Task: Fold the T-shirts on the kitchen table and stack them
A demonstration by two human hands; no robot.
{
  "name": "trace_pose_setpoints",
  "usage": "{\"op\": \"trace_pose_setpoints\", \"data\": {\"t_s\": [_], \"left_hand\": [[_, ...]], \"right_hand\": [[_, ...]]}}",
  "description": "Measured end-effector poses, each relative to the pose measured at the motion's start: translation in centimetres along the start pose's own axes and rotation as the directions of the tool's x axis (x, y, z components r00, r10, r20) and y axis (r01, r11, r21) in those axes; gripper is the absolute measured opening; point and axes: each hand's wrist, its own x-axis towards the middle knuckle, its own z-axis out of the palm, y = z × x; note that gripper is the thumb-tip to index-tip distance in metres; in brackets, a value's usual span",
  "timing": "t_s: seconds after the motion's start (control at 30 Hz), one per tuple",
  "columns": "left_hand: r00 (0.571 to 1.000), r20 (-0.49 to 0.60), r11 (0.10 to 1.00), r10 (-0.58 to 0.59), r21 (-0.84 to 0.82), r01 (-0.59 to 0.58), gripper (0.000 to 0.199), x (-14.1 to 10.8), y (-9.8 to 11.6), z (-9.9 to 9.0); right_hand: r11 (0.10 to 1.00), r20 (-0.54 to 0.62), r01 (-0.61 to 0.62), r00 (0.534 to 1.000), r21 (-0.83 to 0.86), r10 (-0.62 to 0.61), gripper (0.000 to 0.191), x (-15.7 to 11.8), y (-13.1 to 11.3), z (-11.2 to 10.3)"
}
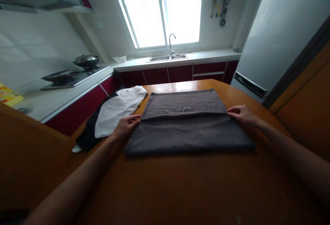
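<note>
A dark grey cloth (190,134) lies folded on the wooden table (180,187), with one layer's edge running across its middle. At the left end of that edge, my left hand (126,126) pinches the fabric between thumb and fingers. My right hand (241,114) grips the same edge at its right end. Beyond the edge, the far part of the cloth lies flat and shows a small dark pattern. White and black garments (116,109) lie in a loose heap to the left of my left hand.
A counter with a sink (167,58) and faucet (170,44) runs below the window. On the left are a stove (77,77) and a lidded pan (86,60). A grey fridge (278,35) stands at the right.
</note>
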Motion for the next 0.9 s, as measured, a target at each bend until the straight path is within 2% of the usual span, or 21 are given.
{"op": "trace_pose_setpoints", "data": {"t_s": [0.07, 0.17, 0.23, 0.33, 0.43, 0.53, 0.67, 0.9], "left_hand": [[0.997, -0.082, 1.0, -0.006, 0.025, 0.008, 0.072, -1.1, -0.1, -0.6], [0.981, -0.168, 0.993, -0.095, 0.059, 0.106, 0.073, -4.2, -0.3, -2.0], [0.977, -0.126, 0.978, -0.17, 0.099, 0.182, 0.068, -7.0, -0.3, -2.9], [0.971, 0.023, 0.959, -0.238, 0.164, 0.231, 0.062, -11.1, 0.0, -3.8], [0.96, 0.093, 0.954, -0.264, 0.173, 0.245, 0.058, -13.9, 0.6, -3.6], [0.962, 0.07, 0.957, -0.263, 0.144, 0.251, 0.056, -14.9, 1.1, -3.0], [0.966, 0.032, 0.964, -0.255, 0.087, 0.251, 0.054, -15.2, 1.7, -2.2], [0.974, -0.03, 0.974, -0.223, 0.02, 0.224, 0.05, -15.9, 2.6, -1.3]], "right_hand": [[0.993, -0.106, 0.022, 0.994, -0.115, -0.035, 0.04, -1.1, 0.1, -0.4], [0.984, -0.219, -0.048, 0.976, -0.173, 0.009, 0.038, -4.9, 0.3, -1.0], [0.981, -0.227, -0.124, 0.97, -0.149, 0.088, 0.039, -8.4, 0.5, -1.2], [0.973, -0.175, -0.206, 0.967, -0.107, 0.186, 0.041, -13.2, 0.8, -1.0], [0.973, -0.101, -0.23, 0.969, -0.031, 0.226, 0.04, -15.9, 0.5, -0.4], [0.975, -0.09, -0.22, 0.971, 0.024, 0.221, 0.039, -16.5, -0.5, 0.2], [0.974, -0.137, -0.219, 0.964, 0.066, 0.226, 0.038, -16.4, -1.2, 0.6], [0.975, -0.12, -0.222, 0.967, 0.032, 0.224, 0.037, -16.2, 0.7, 1.1]]}}
